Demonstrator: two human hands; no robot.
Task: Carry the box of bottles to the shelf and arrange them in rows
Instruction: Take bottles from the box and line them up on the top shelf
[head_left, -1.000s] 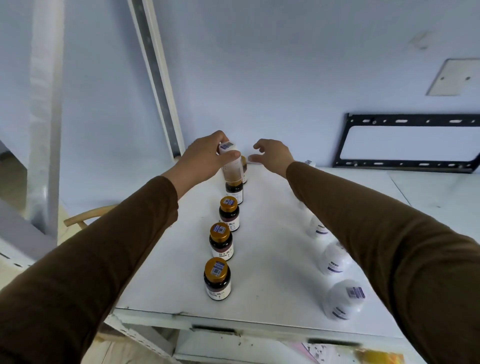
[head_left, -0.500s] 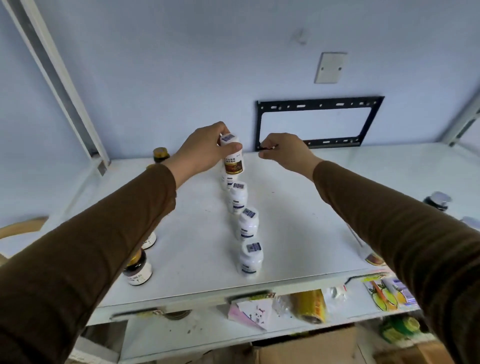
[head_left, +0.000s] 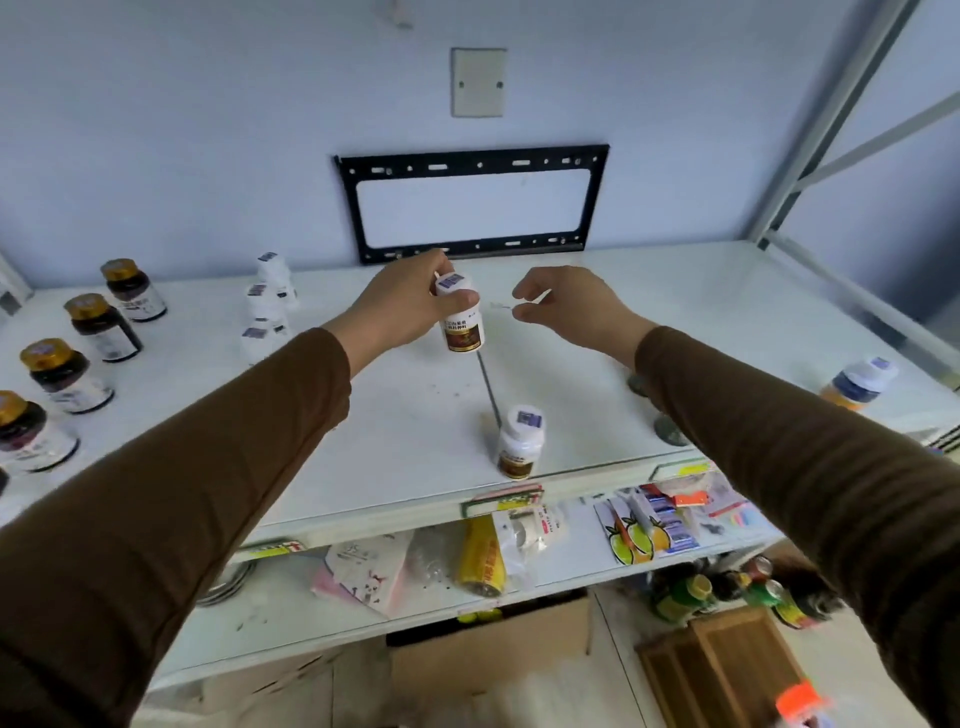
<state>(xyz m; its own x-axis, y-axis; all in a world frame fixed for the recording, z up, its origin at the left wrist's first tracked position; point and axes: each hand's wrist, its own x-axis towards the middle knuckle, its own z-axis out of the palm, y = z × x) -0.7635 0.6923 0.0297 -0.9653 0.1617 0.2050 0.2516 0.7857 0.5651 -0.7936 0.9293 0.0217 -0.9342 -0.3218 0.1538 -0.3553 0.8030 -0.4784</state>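
My left hand (head_left: 405, 304) grips a white bottle with a brown label (head_left: 461, 321) by its cap, held just above the middle of the white shelf (head_left: 405, 447). To its right my right hand (head_left: 566, 306) hovers with curled fingers and holds nothing. A second white bottle with a brown label (head_left: 519, 441) stands near the shelf's front edge. A row of white bottles (head_left: 267, 301) runs back on the left. Further left stands a row of dark bottles with gold caps (head_left: 78, 353). A blue-and-orange bottle (head_left: 860, 382) stands at the right, partly behind my right sleeve.
A black metal bracket (head_left: 472, 200) leans on the wall behind the shelf. The lower shelf (head_left: 561, 569) holds packets and a yellow can. A cardboard box (head_left: 488, 654) and a wooden crate (head_left: 722, 670) sit on the floor below, with cans beside them.
The view has swung right along the shelf. My left hand has carried the white bottle rightward, past the row of white bottles, and my right hand has moved along beside it.
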